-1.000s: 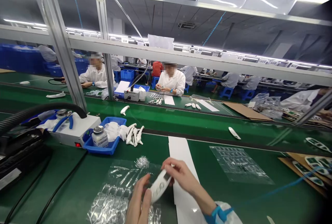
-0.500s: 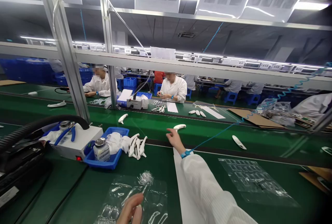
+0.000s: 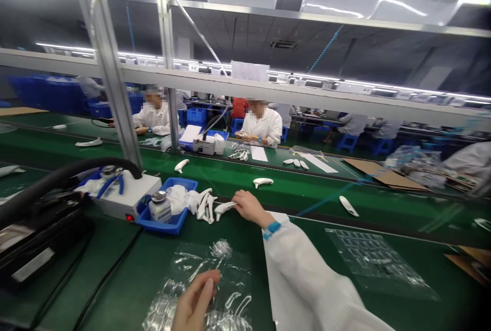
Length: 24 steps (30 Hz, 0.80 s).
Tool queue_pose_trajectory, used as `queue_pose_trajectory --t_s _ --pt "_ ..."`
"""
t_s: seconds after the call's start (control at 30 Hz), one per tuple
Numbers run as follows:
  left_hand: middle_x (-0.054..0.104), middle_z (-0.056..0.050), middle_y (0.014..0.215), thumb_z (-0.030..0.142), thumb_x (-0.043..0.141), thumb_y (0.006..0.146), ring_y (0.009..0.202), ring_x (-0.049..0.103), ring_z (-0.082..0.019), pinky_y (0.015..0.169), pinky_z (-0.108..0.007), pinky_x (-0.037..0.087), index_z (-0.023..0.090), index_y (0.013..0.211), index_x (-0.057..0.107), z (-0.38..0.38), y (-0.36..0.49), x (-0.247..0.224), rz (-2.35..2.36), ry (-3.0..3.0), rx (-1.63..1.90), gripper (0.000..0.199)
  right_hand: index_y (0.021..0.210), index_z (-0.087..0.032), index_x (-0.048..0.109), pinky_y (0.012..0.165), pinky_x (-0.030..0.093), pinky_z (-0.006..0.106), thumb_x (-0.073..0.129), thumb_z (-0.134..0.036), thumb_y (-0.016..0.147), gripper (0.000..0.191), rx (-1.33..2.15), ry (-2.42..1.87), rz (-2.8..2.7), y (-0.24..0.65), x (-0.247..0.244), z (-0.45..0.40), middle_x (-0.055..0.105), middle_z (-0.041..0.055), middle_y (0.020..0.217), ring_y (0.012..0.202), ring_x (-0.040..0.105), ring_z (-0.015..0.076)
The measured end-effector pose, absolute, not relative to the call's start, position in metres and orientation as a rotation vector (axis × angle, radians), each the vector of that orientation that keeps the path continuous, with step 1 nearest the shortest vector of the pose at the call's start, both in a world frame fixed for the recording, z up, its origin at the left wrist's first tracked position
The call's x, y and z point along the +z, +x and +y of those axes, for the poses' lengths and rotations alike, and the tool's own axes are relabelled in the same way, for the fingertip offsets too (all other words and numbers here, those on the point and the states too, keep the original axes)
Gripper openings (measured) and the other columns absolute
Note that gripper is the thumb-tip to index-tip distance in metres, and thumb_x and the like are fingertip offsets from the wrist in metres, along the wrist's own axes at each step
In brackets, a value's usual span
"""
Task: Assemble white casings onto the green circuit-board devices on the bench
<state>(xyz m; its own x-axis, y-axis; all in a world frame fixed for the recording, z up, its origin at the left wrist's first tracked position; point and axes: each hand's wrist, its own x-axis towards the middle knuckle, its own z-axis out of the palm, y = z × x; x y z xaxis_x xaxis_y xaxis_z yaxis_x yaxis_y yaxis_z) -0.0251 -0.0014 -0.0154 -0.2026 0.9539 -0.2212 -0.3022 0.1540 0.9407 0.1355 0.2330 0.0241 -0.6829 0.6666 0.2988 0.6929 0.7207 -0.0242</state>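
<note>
My right hand (image 3: pixel 251 207) reaches over the green bench with its fingers closed on the tip of a white curved plastic handle part (image 3: pixel 224 210). This part is just right of a small pile of similar white parts (image 3: pixel 207 207). My left hand (image 3: pixel 197 298) is low in the middle, thumb and fingers pinched together; anything between them is too small to make out. Under and around it lies a clear plastic sheet (image 3: pixel 233 280) with transparent pieces. A clear, bristly clump (image 3: pixel 221 249) sits just beyond the fingertips.
Left of the pile stands a blue tray (image 3: pixel 169 227) with a metal-topped bottle (image 3: pixel 160 208) and white cloth. Beside it are a white box (image 3: pixel 130 193) and a black hose (image 3: pixel 76 172). More white parts (image 3: pixel 263 182) lie on the green belt. Co-workers (image 3: pixel 261 124) sit opposite.
My right hand has come back from the belt to the left and now holds a white handle part beside the pile. My left hand stays over the clear sheet; the view has shifted slightly.
</note>
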Motion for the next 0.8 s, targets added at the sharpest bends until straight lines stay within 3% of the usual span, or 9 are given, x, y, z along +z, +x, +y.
queue_pose_trajectory --t_s 0.1,0.2,0.33,0.5,0.6,0.67,0.8 --pt "0.073 -0.012 0.105 0.059 0.077 0.06 0.107 0.061 -0.032 0.091 -0.037 0.048 0.018 0.088 0.075 0.004 -0.021 -0.011 1.056 0.52 1.352 0.05 0.089 -0.014 0.06 0.063 0.04 0.029 0.047 -0.011 0.089 0.014 -0.205 -1.023 -2.571 0.145 0.03 0.183 0.058 0.0087 0.092 0.076 0.055 0.0187" --pt "0.074 -0.013 0.099 0.055 0.081 0.058 0.104 0.064 -0.031 0.091 -0.038 0.047 0.017 0.091 0.074 0.012 -0.011 -0.005 0.783 0.254 1.359 0.051 0.085 -0.016 0.06 0.061 0.038 0.031 0.04 -0.01 0.09 0.021 -0.258 -0.846 -2.55 0.137 0.02 0.12 0.056 0.0079 0.08 0.071 0.051 0.02" --pt "0.075 -0.009 0.09 0.038 0.084 0.061 0.102 0.064 -0.027 0.09 -0.032 0.045 0.016 0.085 0.073 0.011 -0.005 0.001 0.628 0.16 1.509 0.034 0.088 -0.016 0.059 0.06 0.041 0.032 0.039 -0.008 0.087 0.022 -0.277 -0.429 -2.463 0.117 0.011 0.054 0.057 0.0085 0.076 0.069 0.052 0.0212" --pt "0.071 -0.005 0.092 0.035 0.077 0.068 0.097 0.062 -0.023 0.086 -0.028 0.043 0.018 0.099 0.067 -0.007 -0.022 -0.006 0.837 0.297 1.61 0.036 0.091 -0.024 0.058 0.064 0.048 0.029 0.051 -0.024 0.089 0.008 0.569 -0.623 -2.518 0.104 0.04 0.037 0.059 0.0061 0.091 0.075 0.057 0.0198" --pt "0.066 -0.002 0.081 0.041 0.064 0.078 0.073 0.061 -0.017 0.069 -0.027 0.045 0.018 0.11 0.058 -0.017 -0.033 -0.007 1.057 0.533 1.587 0.04 0.094 -0.025 0.057 0.067 0.048 0.027 0.05 -0.028 0.092 0.008 1.013 -0.743 -2.232 0.095 0.052 0.051 0.055 0.002 0.086 0.074 0.056 0.0171" --pt "0.062 -0.001 0.079 0.045 0.059 0.08 0.061 0.056 -0.015 0.061 -0.027 0.044 0.018 0.116 0.051 -0.021 -0.035 -0.006 1.111 0.629 1.527 0.046 0.096 -0.024 0.056 0.066 0.047 0.028 0.053 -0.03 0.09 0.009 1.176 -0.732 -2.114 0.084 0.05 0.061 0.052 0.0004 0.086 0.07 0.054 0.0155" --pt "0.06 -0.003 0.087 0.047 0.054 0.082 0.064 0.053 -0.015 0.063 -0.027 0.046 0.02 0.125 0.044 -0.027 -0.036 -0.006 1.23 0.711 1.473 0.052 0.084 -0.021 0.057 0.061 0.043 0.027 0.054 -0.029 0.089 0.01 1.208 -0.642 -2.102 0.063 0.036 0.062 0.05 0.0009 0.084 0.069 0.051 0.0154"
